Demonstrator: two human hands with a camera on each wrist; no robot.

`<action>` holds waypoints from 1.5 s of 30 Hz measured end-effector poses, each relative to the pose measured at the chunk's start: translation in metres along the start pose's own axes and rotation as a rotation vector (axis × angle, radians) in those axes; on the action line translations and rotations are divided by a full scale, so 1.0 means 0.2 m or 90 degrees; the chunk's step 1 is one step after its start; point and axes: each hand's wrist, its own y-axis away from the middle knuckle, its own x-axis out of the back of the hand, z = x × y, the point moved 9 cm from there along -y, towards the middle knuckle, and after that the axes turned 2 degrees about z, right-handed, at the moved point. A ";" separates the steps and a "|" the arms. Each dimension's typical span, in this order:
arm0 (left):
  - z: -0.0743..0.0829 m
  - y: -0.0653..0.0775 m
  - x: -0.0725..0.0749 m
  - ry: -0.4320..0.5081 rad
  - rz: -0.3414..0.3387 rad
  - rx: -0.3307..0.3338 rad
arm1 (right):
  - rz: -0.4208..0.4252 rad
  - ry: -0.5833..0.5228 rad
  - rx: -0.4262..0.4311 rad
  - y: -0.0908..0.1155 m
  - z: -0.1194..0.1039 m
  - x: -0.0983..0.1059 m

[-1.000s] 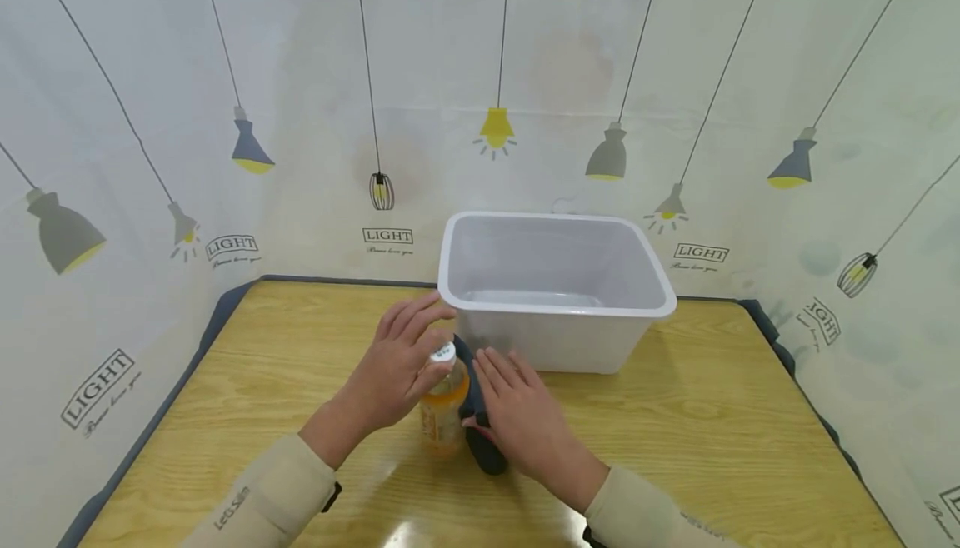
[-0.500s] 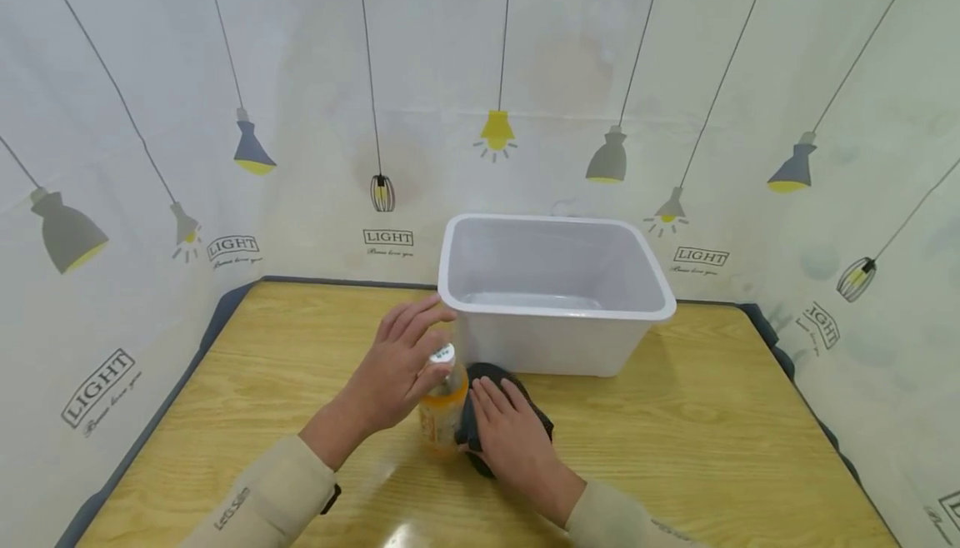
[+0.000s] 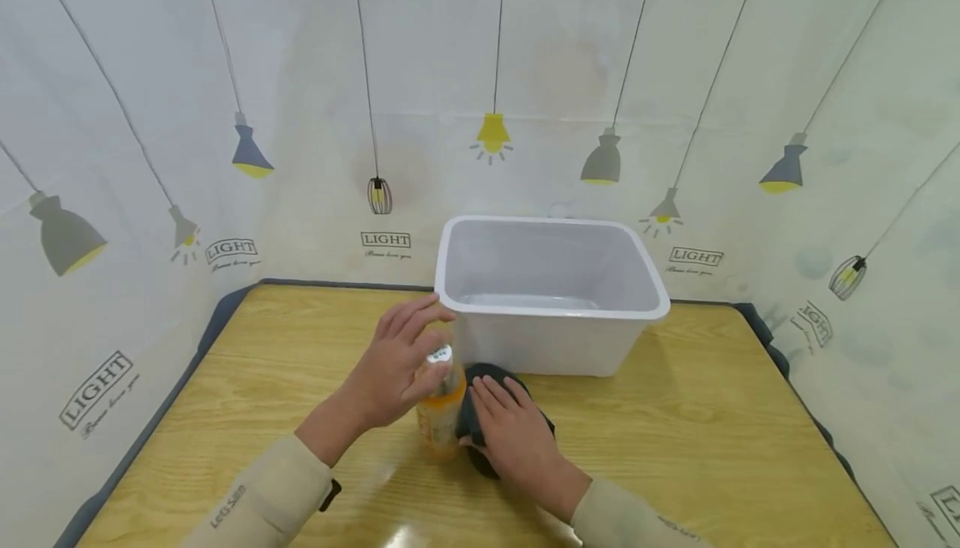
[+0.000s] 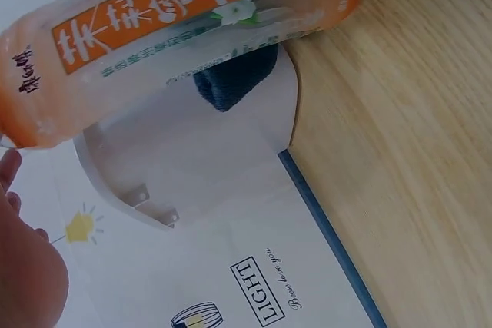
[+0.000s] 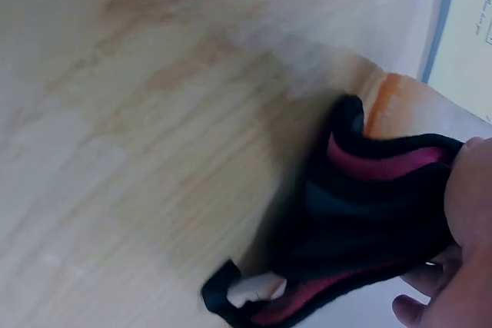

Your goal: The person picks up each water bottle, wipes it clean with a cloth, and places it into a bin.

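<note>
In the head view a clear plastic drink bottle (image 3: 439,423) with an orange label and white cap stands upright on the table. My left hand (image 3: 390,365) has thumb and index finger around its cap and neck. The left wrist view shows the label side of the bottle (image 4: 177,28); its cap end is out of frame. Beside the bottle lies a dark fabric item (image 3: 476,377), its kind unclear. My right hand (image 3: 517,440) rests on it with straight fingers. The right wrist view shows pink lining and a loop on this fabric item (image 5: 369,220).
A white plastic tub (image 3: 555,344) stands behind the hands at the table's back edge. The wooden table (image 3: 720,431) is bordered by a light curtain (image 3: 300,156) printed with lamps.
The dark fabric item, earlier standing narrow beside the bottle, now lies spread lower and wider under my right hand, which has moved slightly down. My left hand stays at the bottle.
</note>
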 end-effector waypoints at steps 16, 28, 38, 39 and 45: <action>-0.02 -0.05 0.05 0.061 -0.053 0.043 | 0.114 -0.040 -0.030 0.01 0.07 0.15; 0.00 -0.03 0.06 -0.037 -0.012 0.001 | 0.114 -0.066 -0.057 0.00 0.10 0.18; 0.03 -0.02 0.03 -0.096 -0.013 -0.029 | 0.141 -0.055 -0.064 -0.01 0.12 0.26; 0.03 -0.02 0.03 -0.103 -0.014 -0.030 | 0.142 -0.053 -0.064 -0.01 0.12 0.27; 0.02 -0.02 0.01 -0.118 -0.025 -0.029 | 0.188 -0.068 -0.063 -0.02 0.13 0.35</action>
